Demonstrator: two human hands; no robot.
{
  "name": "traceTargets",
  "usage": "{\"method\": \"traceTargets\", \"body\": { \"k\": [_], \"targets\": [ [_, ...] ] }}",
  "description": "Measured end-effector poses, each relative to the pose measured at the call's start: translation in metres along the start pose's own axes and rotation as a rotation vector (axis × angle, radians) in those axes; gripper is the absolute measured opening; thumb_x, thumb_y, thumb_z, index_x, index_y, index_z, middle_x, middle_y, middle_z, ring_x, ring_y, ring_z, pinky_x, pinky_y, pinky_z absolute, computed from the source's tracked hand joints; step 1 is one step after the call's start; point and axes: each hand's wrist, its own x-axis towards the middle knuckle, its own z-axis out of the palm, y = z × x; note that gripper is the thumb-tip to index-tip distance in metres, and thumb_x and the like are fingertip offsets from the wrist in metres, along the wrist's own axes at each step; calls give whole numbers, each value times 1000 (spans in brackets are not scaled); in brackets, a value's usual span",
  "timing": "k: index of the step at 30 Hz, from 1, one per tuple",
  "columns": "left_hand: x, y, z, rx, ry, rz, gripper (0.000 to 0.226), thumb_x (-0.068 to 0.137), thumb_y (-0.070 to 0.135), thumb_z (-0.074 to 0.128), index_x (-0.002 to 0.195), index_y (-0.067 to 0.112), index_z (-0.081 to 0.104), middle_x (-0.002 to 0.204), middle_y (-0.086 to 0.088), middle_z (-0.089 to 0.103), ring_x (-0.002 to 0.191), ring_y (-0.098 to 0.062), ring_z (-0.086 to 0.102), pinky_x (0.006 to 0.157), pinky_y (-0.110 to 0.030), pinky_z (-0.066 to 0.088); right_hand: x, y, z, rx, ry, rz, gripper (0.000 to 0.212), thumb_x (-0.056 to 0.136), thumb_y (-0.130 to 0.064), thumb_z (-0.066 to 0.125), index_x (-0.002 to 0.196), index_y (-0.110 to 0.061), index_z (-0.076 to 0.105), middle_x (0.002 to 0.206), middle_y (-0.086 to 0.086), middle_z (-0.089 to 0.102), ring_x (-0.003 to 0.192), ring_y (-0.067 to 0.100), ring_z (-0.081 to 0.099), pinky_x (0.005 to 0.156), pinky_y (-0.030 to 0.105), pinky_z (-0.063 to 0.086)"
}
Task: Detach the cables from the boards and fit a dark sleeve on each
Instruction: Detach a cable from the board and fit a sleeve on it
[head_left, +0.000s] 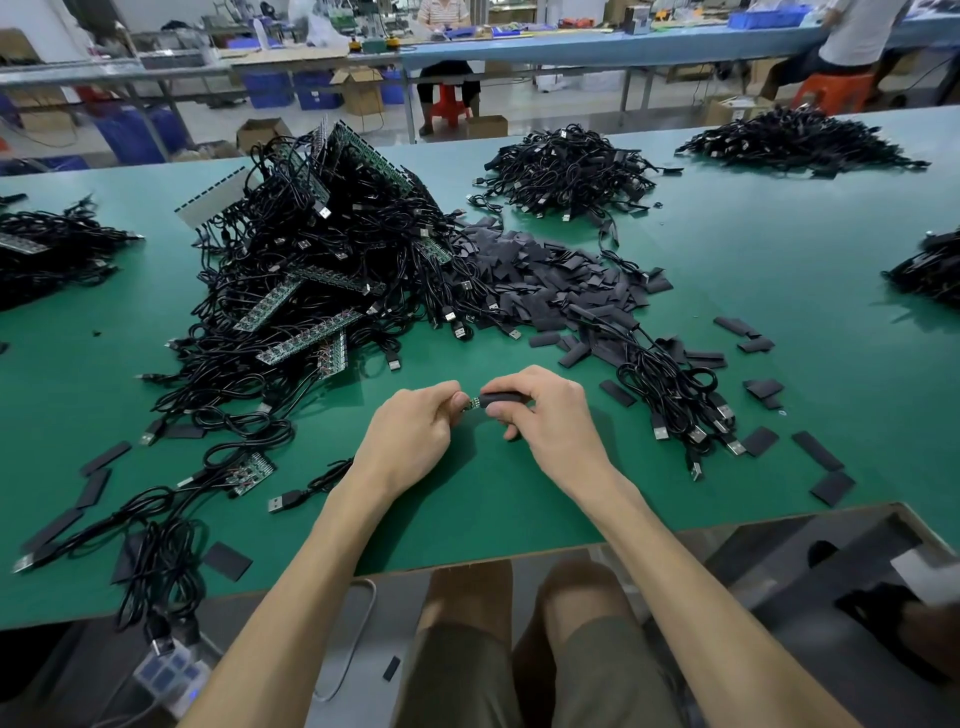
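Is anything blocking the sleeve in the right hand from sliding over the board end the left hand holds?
Nothing visible does. The dark sleeve in the right hand sits directly against the exposed board end pinched by the left hand.

Matt green table top (779, 322), matt dark sleeves (550, 280), glossy black cables (322, 244), metal plugs (661, 432)

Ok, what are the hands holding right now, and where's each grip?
The right hand pinches a dark sleeve between thumb and fingers, near its open end. The left hand pinches a small board by its far end, tip at the sleeve's mouth.
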Motion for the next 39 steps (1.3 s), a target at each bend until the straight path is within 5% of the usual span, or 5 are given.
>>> {"method": "traceTargets", "body": {
  "k": [10,15,19,34,39],
  "targets": [
    [0,-1,1,20,-30,57,29,107,23,46,79,19,47,59,0,50,60,-29,45,58,-40,35,0,-1,3,-35,-61,-36,18,88,-6,75,105,-12,77,90,-2,62,69,18,64,65,35,58],
    [-3,4,6,148,94,205,14,106,29,49,109,19,59,97,7,66,92,-15,55,87,-34,33,0,0,2,-32,16,1,18,90,-7,73,107,-12,77,94,0,66,64,-2,60,61,14,50],
    [-5,5,7,207,187,235,16,102,26,59,116,18,61,105,4,63,103,-20,57,97,-38,36,2,1,-3,47,111,114,17,89,-7,74,103,-16,78,86,-3,73,56,2,63,61,14,51],
    [-7,6,3,251,283,264,11,97,19,67,101,12,74,87,-2,67,85,-28,64,82,-43,47,0,-2,-2,100,29,116,19,88,-8,77,98,-24,76,84,-12,73,56,3,64,63,16,53],
    [-7,5,4,248,311,292,9,94,19,69,97,14,75,83,-1,66,80,-27,63,80,-43,47,1,-1,-1,-7,-24,48,19,91,-11,75,108,-18,77,99,-2,67,77,7,63,73,21,54]
  ]
}}
